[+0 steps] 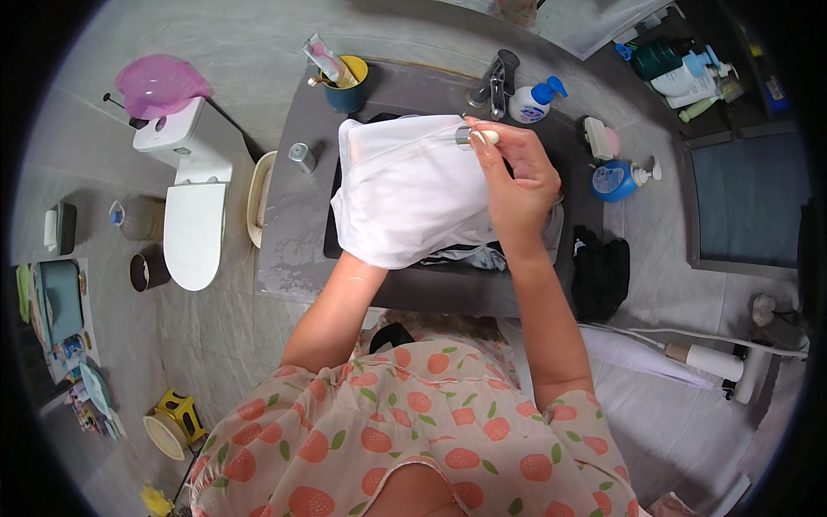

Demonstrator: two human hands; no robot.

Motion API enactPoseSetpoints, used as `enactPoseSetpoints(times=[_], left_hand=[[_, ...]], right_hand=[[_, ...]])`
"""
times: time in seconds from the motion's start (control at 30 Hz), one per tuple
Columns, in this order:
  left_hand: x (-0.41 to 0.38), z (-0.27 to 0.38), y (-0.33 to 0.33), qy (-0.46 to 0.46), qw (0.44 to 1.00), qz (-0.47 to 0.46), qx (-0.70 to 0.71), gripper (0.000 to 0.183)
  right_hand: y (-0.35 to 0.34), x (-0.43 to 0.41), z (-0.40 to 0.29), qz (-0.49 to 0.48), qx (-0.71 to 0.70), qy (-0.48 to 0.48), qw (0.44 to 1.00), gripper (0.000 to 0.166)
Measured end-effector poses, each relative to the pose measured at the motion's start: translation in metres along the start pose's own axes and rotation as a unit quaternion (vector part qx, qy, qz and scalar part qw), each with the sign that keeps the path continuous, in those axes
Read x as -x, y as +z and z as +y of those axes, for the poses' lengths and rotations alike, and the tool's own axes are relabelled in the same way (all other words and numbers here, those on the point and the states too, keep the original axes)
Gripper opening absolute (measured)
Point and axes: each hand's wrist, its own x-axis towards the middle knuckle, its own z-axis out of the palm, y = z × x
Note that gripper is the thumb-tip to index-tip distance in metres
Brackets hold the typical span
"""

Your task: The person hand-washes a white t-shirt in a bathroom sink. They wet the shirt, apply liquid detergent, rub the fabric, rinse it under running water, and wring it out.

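Note:
White cloth [413, 194] is draped over my left hand, which lies hidden beneath it above the sink basin; only the wrist and forearm show. Between the thumb and fingers of my right hand [517, 155] is a dropper [466, 137] with a silver collar and a pale rubber bulb, held over the cloth's upper right. A small glass bottle [302, 157] stands on the grey counter [284, 220] left of the basin. Dark and patterned fabric [484, 257] lies in the basin below the cloth.
Behind the cloth stand a faucet [499, 84], a white pump bottle [531, 103] and a blue-yellow cup [347, 87] with a tube. At right are a soap dish [597, 137], a blue pump bottle [614, 181] and black cloth [601, 274]. A toilet [194, 232] stands left.

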Motion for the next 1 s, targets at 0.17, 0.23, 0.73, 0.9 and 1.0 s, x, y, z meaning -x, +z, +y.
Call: enactPoseSetpoints(times=[0.17,0.23,0.73,0.9,1.0], left_hand=[[0.003,0.007,0.013,0.037,0.989,0.041,-0.135,0.059],[0.003,0.008,0.01,0.065,0.959,0.041,-0.272,0.059],[0.009,0.015,0.009,0.12,0.857,0.006,-0.5,0.059],[0.009,0.009,0.0,0.142,0.858,0.037,-0.493,0.058],[0.007,0.001,-0.003,0.082,0.943,0.049,-0.317,0.055]], right_hand=[[0.003,0.007,-0.008,-0.041,0.026,0.002,0.999,0.011],[-0.001,0.009,-0.01,-0.048,0.058,-0.018,0.997,0.011],[0.0,0.013,-0.012,-0.053,0.061,-0.044,0.996,0.011],[-0.009,0.01,-0.013,-0.031,0.089,-0.07,0.993,0.012],[-0.007,0.005,-0.01,-0.013,0.062,-0.064,0.996,0.013]])
